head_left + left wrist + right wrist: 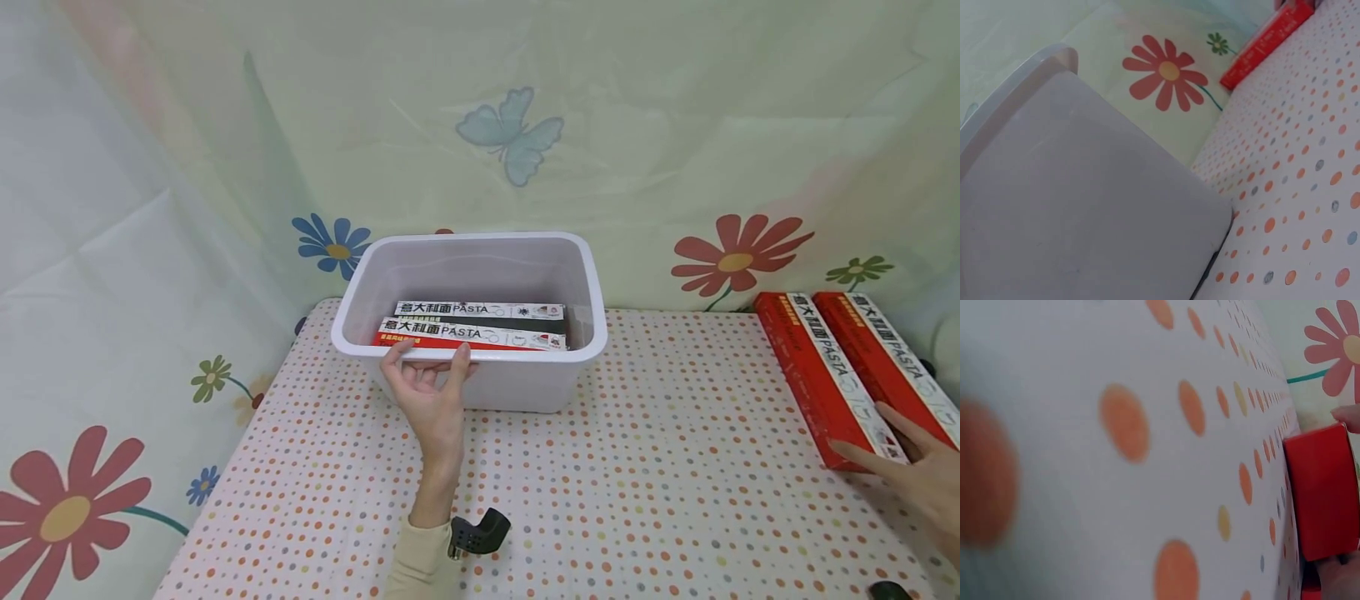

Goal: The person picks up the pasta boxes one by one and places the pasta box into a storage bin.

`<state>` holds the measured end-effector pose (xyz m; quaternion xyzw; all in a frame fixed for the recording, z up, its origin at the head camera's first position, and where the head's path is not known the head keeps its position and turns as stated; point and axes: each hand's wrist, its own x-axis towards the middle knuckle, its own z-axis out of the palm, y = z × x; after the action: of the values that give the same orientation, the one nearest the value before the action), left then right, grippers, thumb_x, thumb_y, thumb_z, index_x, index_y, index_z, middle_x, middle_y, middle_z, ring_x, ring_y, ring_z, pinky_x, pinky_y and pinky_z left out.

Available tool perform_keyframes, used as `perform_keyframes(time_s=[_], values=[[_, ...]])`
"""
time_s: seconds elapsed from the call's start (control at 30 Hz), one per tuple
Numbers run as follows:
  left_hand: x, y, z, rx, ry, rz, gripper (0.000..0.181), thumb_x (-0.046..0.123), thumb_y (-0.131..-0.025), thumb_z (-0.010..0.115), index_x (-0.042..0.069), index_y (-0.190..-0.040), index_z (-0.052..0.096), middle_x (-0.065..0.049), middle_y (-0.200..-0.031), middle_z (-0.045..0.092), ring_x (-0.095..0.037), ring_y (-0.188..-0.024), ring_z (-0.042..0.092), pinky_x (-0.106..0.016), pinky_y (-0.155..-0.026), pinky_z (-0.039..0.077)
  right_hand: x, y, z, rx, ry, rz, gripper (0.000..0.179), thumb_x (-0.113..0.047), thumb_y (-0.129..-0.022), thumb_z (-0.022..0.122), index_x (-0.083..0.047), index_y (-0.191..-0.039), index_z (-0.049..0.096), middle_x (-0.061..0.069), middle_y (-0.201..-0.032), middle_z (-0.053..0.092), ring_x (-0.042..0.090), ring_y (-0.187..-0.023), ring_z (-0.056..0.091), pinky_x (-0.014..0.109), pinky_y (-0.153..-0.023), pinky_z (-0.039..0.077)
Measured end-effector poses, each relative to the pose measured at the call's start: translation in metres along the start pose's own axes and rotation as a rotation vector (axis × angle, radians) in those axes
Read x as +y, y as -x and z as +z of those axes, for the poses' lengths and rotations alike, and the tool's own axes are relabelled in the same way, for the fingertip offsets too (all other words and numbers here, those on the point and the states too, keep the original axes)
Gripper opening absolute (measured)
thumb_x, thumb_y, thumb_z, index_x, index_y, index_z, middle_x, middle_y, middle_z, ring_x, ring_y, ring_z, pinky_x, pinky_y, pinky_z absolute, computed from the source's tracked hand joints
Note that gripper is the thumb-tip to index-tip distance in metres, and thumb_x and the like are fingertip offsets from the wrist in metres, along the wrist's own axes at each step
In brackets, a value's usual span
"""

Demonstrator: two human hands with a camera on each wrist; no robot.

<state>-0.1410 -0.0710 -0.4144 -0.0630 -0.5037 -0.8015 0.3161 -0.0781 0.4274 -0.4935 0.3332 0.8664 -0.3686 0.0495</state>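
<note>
A white plastic bin [525,385] stands on the dotted table, and my left hand [430,404] grips its front rim, thumb and fingers on the edge. Inside the bin lie two pasta boxes, a red and white pasta box [487,336] in front and a dark green and white pasta box [487,311] behind it. At the far right my right hand [918,471] pinches the near end of a red pasta box [798,367]. Its thumb and fingers lie on opposite sides of the red end [1324,490] in the right wrist view.
Another red pasta box [873,350] lies alongside the pinched one, at the table's right side. A flower-printed curtain [637,150] hangs behind the table and along its left. The dotted tablecloth [660,467] stretches between bin and boxes.
</note>
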Motion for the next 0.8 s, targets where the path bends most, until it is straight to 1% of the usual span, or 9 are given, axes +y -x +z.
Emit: perform_keyframes(time_s=[0.03,0.13,0.23,0.27,0.43,0.5,0.6,0.7,0.8], values=[[0.000,0.000,0.000,-0.001,0.002,0.003,0.066,-0.005,-0.090,0.077,0.007,-0.138,0.034,-0.040,-0.133,0.045,-0.027,-0.095,0.068,-0.045,-0.079,0.068,-0.002,0.001,0.000,-0.002,0.001,0.009,0.110,-0.053,-0.099,0.065,-0.011,-0.162,-0.014,0.030,-0.167,-0.016,0.059,-0.150,-0.003,0.082,-0.116,0.020],[0.000,0.000,0.000,-0.005,0.003,0.008,0.065,-0.005,-0.090,0.077,0.007,-0.137,0.035,-0.042,-0.131,0.044,-0.028,-0.095,0.069,-0.045,-0.078,0.068,-0.006,0.003,0.003,0.001,-0.040,0.034,0.107,-0.051,-0.100,0.064,-0.012,-0.163,-0.013,0.032,-0.166,-0.017,0.059,-0.151,-0.005,0.081,-0.116,0.021],[0.000,0.000,0.000,-0.004,0.002,0.004,0.065,-0.005,-0.089,0.078,0.008,-0.136,0.035,-0.042,-0.130,0.044,-0.027,-0.093,0.069,-0.045,-0.078,0.068,-0.009,0.004,0.006,0.023,-0.078,0.024,0.104,-0.045,-0.101,0.065,-0.012,-0.163,-0.012,0.034,-0.166,-0.014,0.060,-0.149,-0.001,0.080,-0.119,0.019],[0.000,0.000,0.000,-0.002,-0.001,0.004,0.065,-0.005,-0.090,0.078,0.008,-0.137,0.035,-0.042,-0.131,0.044,-0.027,-0.093,0.069,-0.045,-0.078,0.068,-0.009,0.005,0.008,0.036,-0.080,0.014,0.103,-0.042,-0.102,0.065,-0.011,-0.163,-0.011,0.036,-0.166,-0.011,0.061,-0.148,0.002,0.080,-0.119,0.021],[0.001,-0.001,-0.001,0.011,-0.009,0.007,0.066,-0.005,-0.089,0.078,0.008,-0.138,0.034,-0.039,-0.131,0.046,-0.027,-0.093,0.069,-0.044,-0.077,0.069,-0.016,0.005,0.016,0.114,-0.043,-0.037,0.109,-0.040,-0.096,0.071,-0.005,-0.165,-0.006,0.038,-0.166,0.000,0.060,-0.144,0.011,0.078,-0.118,0.025],[0.001,-0.001,-0.001,0.009,-0.012,0.006,0.067,-0.005,-0.089,0.078,0.008,-0.138,0.034,-0.039,-0.132,0.046,-0.027,-0.093,0.069,-0.043,-0.077,0.069,-0.017,0.006,0.018,0.144,-0.019,-0.040,0.111,-0.039,-0.094,0.073,-0.005,-0.165,-0.004,0.037,-0.166,0.002,0.060,-0.145,0.012,0.078,-0.119,0.024],[0.000,-0.001,-0.001,0.004,-0.011,0.004,0.067,-0.005,-0.089,0.078,0.008,-0.138,0.034,-0.041,-0.132,0.045,-0.027,-0.093,0.068,-0.043,-0.077,0.068,-0.019,0.007,0.019,0.170,-0.028,-0.047,0.106,-0.034,-0.096,0.072,-0.003,-0.165,-0.002,0.037,-0.166,0.004,0.059,-0.146,0.013,0.077,-0.121,0.023],[0.001,-0.002,0.000,0.008,-0.011,0.002,0.067,-0.006,-0.089,0.078,0.008,-0.138,0.034,-0.041,-0.132,0.044,-0.027,-0.093,0.068,-0.043,-0.077,0.068,-0.021,0.009,0.021,0.187,-0.068,-0.028,0.099,-0.028,-0.099,0.069,-0.005,-0.165,-0.001,0.035,-0.167,0.003,0.058,-0.150,0.010,0.076,-0.122,0.020],[0.001,-0.001,0.001,0.011,-0.004,-0.004,0.067,-0.007,-0.089,0.078,0.005,-0.138,0.034,-0.042,-0.132,0.044,-0.027,-0.093,0.069,-0.043,-0.077,0.068,-0.022,0.012,0.023,0.210,-0.121,0.009,0.094,-0.023,-0.100,0.066,-0.012,-0.167,0.001,0.032,-0.169,0.002,0.056,-0.153,0.007,0.076,-0.123,0.016]])
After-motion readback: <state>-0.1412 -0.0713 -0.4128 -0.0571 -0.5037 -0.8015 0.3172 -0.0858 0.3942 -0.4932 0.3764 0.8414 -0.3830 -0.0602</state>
